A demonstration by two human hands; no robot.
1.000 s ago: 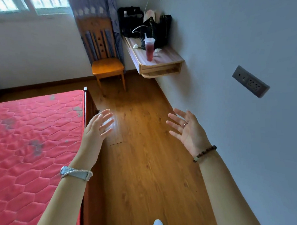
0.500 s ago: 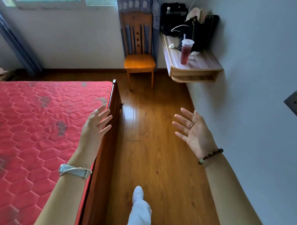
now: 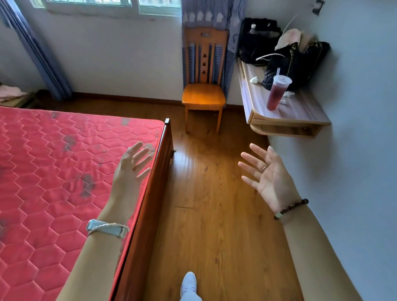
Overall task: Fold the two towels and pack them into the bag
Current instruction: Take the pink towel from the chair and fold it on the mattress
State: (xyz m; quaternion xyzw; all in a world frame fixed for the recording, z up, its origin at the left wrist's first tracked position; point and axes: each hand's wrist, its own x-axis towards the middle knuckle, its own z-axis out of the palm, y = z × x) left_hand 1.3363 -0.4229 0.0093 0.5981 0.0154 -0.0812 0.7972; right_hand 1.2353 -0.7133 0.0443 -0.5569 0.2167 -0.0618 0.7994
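Left hand (image 3: 128, 170) and right hand (image 3: 269, 179) are both empty, fingers spread apart, so folding is not yet begun; the next move likely calls for fetching the towels.

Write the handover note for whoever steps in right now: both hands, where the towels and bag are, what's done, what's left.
Left hand: open, holds nothing, raised over the edge of the red mattress.
Right hand: open, palm showing, holds nothing, over the wooden floor.
Towels: none clearly in view. A pink cloth at the far left beyond the bed might be one; cannot tell.
Bag: black bags sit on the wall shelf; which one is meant is unclear.
Done: nothing visible.
Left: find both towels, fold them, pack them into the bag.
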